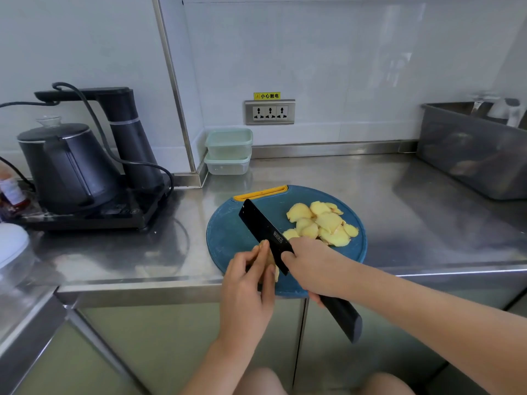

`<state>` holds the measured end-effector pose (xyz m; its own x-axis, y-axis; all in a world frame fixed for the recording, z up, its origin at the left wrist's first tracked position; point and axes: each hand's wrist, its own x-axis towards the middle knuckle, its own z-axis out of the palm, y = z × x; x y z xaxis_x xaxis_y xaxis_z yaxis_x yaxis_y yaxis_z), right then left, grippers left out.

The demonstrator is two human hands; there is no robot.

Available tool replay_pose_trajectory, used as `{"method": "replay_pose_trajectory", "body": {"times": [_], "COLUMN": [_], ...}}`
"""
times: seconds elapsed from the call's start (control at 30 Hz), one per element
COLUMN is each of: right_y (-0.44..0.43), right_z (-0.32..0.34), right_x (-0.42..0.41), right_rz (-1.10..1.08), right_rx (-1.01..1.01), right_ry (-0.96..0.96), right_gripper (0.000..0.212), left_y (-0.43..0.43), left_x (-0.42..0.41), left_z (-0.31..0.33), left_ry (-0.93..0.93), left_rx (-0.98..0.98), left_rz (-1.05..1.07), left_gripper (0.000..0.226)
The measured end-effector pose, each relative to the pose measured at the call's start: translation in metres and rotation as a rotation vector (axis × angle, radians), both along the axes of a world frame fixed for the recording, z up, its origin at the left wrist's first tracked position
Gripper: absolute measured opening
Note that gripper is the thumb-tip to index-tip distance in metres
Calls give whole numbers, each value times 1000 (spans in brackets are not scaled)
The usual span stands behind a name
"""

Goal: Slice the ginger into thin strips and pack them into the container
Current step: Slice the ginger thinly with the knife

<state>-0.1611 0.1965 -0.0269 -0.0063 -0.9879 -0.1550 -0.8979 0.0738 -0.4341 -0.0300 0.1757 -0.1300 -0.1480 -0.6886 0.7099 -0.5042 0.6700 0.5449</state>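
My feed is bright and evenly lit, a soft, cool light off the glossy white tiled wall (342,61), which carries pale hazy reflections on its right part. The brushed stainless steel desk (399,195) throws back broad dull glare and smeared mirror images of what stands on it, strongest along its front lip. Shadows are faint and short; I see only a soft one under the round blue cutting board (228,232). The wide lens bows the wall's metal trim and stretches the corners. Edges go soft: the grey plastic bin (470,149) at right and the left margin look smudged.
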Motion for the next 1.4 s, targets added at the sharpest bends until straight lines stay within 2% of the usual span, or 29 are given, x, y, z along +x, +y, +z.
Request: {"method": "replay_pose_trajectory", "body": {"times": [0.2, 0.7, 0.8, 0.87, 0.97, 1.03, 1.07, 1.1, 1.17, 1.2, 1.27, 1.33, 1.4], "right_y": [22, 7, 10, 15, 17, 16, 15, 13, 4, 0, -5, -14, -18], "right_z": [-4, -12, -10, 0, 2, 3, 4, 3, 9, 16, 21, 19, 14], "right_x": [-9, 0, 4, 14, 17, 17, 17, 18, 24, 29, 39, 40, 32], "right_rz": [32, 56, 152, 141, 152, 112, 48, 77, 61, 12, -13, 20, 10], "right_rx": [15, -56, -71, -16, -7, -1, 19, 1, 20, 30, 2, -6, -23], "right_ry": [-26, 60, 165, 321, 493, 481, 399, 395, 411, 306, 185, 144, 64], "right_gripper": [22, 25, 20, 15, 30, 29, 28, 27, 13, 5, 18, 23, 27], "left_y": [-1, -1, 0, 0, 1, 1, 1, 1, 3, 3, 5, 5, 4], "left_x": [-3, -8, -9, -9, -9, -10, -10, -10, -9, -9, -8, -7, -7], "left_z": [-3, 0, 1, 1, 2, 2, 3, 3, 4, 6, 8, 11, 12], "left_ry": [34, 35, 37, 34, 32, 41, 45, 46, 45, 41, 27, 23, 21], "left_rx": [0, -29, -17, -17, -17, -8, -2, 4, 29, 45, 89, 128, 127], "left_rz": [9, 90, 97, 105, 118, 123, 123, 121, 118, 119, 134, 150, 146], "left_gripper": [42, 42, 43, 43, 44, 45, 45, 45, 42, 41, 42, 47, 42]}}
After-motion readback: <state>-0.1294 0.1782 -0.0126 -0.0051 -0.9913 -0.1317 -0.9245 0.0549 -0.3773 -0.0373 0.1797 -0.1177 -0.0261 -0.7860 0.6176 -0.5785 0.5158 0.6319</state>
